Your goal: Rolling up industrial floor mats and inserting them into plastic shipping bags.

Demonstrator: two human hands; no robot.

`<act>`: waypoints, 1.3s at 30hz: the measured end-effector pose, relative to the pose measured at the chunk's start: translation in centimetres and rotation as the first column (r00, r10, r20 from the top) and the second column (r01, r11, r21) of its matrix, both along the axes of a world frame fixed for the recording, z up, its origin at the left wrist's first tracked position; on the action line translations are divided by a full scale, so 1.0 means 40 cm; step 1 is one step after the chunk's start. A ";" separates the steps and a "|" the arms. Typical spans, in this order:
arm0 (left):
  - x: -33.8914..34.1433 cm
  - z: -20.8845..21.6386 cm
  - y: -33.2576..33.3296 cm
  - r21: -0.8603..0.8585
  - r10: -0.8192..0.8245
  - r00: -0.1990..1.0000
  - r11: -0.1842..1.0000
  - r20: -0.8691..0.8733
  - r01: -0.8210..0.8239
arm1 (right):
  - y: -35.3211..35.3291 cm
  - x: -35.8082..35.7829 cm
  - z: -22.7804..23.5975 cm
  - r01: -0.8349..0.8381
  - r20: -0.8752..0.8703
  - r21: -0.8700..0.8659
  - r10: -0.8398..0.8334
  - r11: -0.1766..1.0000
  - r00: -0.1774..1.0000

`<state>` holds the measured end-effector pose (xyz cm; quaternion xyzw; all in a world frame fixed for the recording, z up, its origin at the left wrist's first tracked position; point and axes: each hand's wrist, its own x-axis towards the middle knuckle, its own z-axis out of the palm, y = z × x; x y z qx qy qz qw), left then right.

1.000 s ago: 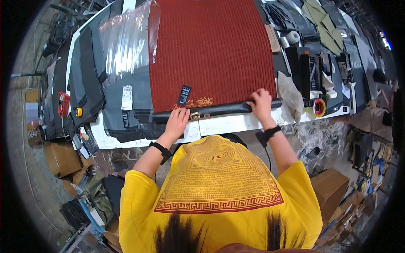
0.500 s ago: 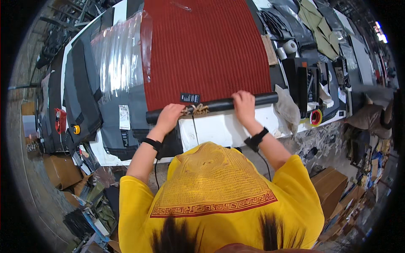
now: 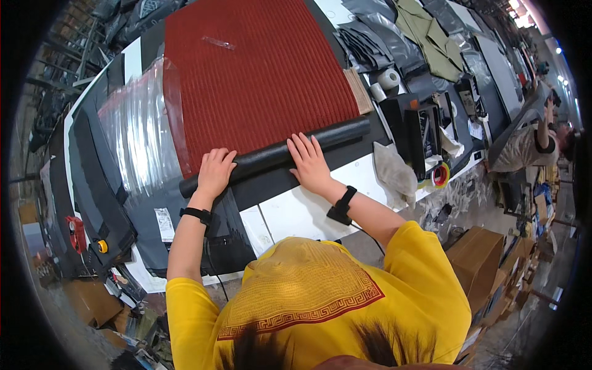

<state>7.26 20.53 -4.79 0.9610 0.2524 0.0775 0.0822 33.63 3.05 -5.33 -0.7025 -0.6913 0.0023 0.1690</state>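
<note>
A red ribbed mat lies across the table, its near edge turned up into a long black roll. My left hand rests on the roll towards its left end, fingers laid over the top and thumb against it. Farther right, my right hand lies with spread fingers, its tips on the roll and its palm over the dark sheet in front. Neither hand is closed round anything. Both wrists wear black bands. The roll slants, its right end farther away than its left.
Clear plastic sleeves overlap the mat's left side. On the right are a white tape roll, black boxes, a grey cloth and a yellow-red tape roll. Another person stands at far right. A cardboard box sits below.
The view has turned, so the mat now slants. Twine and a black label at the roll are out of sight. My right hand has spread flatter, and a dark sheet shows before the roll.
</note>
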 end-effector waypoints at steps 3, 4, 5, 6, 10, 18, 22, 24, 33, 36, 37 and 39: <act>0.032 0.025 -0.048 0.110 -0.055 0.996 0.992 -0.072 0.062 | 0.069 0.067 -0.003 -0.105 0.013 -0.074 0.106 0.992 0.994; 0.031 -0.012 -0.059 0.242 -0.071 0.997 0.968 0.025 0.063 | 0.104 0.089 0.005 -0.119 0.032 -0.091 0.123 0.989 0.992; 0.045 -0.017 -0.054 0.290 -0.033 0.998 0.956 -0.052 0.047 | 0.130 0.108 0.011 -0.137 0.052 -0.111 0.144 0.984 0.988; 0.061 -0.023 -0.039 0.331 -0.004 0.997 0.943 -0.078 0.029 | 0.151 0.110 0.025 -0.134 0.080 -0.133 0.145 0.982 0.986; 0.073 0.027 -0.016 0.156 -0.027 0.996 0.987 -0.089 0.041 | 0.161 0.138 0.029 -0.139 0.120 -0.069 0.147 0.988 0.982; 0.072 0.055 -0.361 -0.268 -0.059 0.969 0.963 -0.240 -0.008 | -0.248 0.100 0.016 -0.111 0.094 -0.160 0.127 0.981 0.988; 0.066 0.037 -0.299 -0.599 -0.009 0.998 0.800 -0.068 -0.034 | -0.272 0.052 0.020 -0.079 -0.014 -0.251 0.078 0.965 0.997; 0.073 0.055 -0.254 -0.725 0.075 0.997 0.686 -0.009 -0.058 | -0.179 0.093 0.009 -0.144 -0.005 -0.176 0.145 0.974 0.989; 0.097 0.021 -0.119 -0.212 0.067 0.995 0.974 -0.072 -0.081 | 0.122 0.086 0.041 0.007 -0.032 -0.027 -0.008 1.000 0.999; 0.120 0.047 0.029 -0.090 0.055 0.995 0.994 -0.080 -0.062 | 0.043 0.028 0.051 -0.035 -0.035 -0.036 0.034 0.999 0.999; 0.135 0.060 0.060 -0.086 0.100 0.986 0.990 -0.130 -0.111 | 0.052 0.029 0.049 -0.058 0.023 -0.006 0.058 0.998 0.998; 0.148 0.030 0.069 0.001 0.153 0.987 0.988 -0.043 -0.154 | 0.151 0.087 0.031 -0.150 0.035 -0.027 0.151 0.988 0.988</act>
